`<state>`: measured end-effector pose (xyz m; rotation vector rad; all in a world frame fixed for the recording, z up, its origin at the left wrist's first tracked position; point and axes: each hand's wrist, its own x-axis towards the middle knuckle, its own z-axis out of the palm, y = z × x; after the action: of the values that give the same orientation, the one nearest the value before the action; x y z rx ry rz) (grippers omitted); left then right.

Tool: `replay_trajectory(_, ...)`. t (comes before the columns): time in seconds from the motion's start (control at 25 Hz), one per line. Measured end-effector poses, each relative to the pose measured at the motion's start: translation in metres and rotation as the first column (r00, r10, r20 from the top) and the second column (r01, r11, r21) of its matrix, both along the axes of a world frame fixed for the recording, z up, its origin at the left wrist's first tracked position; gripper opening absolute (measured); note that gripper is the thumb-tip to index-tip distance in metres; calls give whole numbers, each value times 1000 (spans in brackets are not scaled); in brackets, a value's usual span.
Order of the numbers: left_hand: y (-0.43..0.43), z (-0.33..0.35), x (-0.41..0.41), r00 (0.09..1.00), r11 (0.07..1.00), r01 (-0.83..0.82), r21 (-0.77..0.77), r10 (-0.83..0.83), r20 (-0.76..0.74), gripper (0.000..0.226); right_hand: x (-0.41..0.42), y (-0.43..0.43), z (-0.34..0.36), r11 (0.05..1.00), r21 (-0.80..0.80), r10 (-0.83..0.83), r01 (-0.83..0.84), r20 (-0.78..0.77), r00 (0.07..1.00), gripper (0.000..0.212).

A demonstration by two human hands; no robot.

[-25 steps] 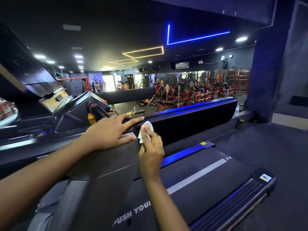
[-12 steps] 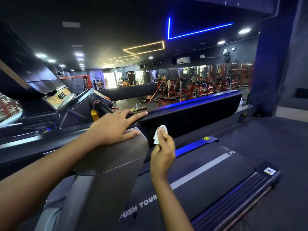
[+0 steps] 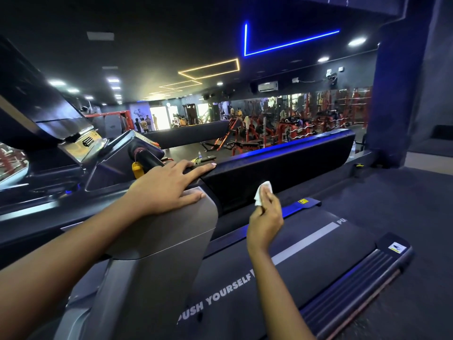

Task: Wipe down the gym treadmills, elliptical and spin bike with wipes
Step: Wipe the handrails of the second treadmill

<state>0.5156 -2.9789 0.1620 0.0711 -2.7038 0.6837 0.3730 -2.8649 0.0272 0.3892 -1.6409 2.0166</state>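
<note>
White wipe (image 3: 263,193) pinched by right hand (image 3: 266,222), farther right along black handrail (image 3: 294,163), left hand (image 3: 166,190) still spread flat

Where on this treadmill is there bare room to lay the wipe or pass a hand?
Free: the belt between the right hand holding the wipe and the rear step; the handrail top beyond the left hand. Crowded: the console corner around the yellow clip.

wipe (image 3: 262,192) partly behind fingers (image 3: 270,204), treadmill console (image 3: 36,114) cropped
</note>
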Motion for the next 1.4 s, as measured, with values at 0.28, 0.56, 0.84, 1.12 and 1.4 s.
replay_trajectory(0.28, 3, -1, 2, 1000, 1000, -9, -4, 9, -28, 70, 83, -14, -17, 994, -11, 104, -108, -184, 977, 47)
replay_trajectory(0.56, 3, 2, 0, 999, 999, -40, 26, 39, 9, 69, -2, 14, -4, 984, -174, 60, -32, 156, 986, 44)
replay_trajectory(0.84, 2, 3, 2, 998, 995, -56, 83, 54, 30, 76, 78, -3, -18, 958, -125, 276, -260, 132, 952, 43)
replay_trajectory(1.12, 30, 16, -38, 999, 993, 26, 112, -21, -49, 84, -3, 63, -19, 986, -110, 140, -123, 153, 978, 49)
replay_trajectory(1.4, 74, 10, -204, 991, 990, 111, -85, -104, 81, 81, -149, 132, -18, 978, -193, -32, 73, 210, 977, 47)
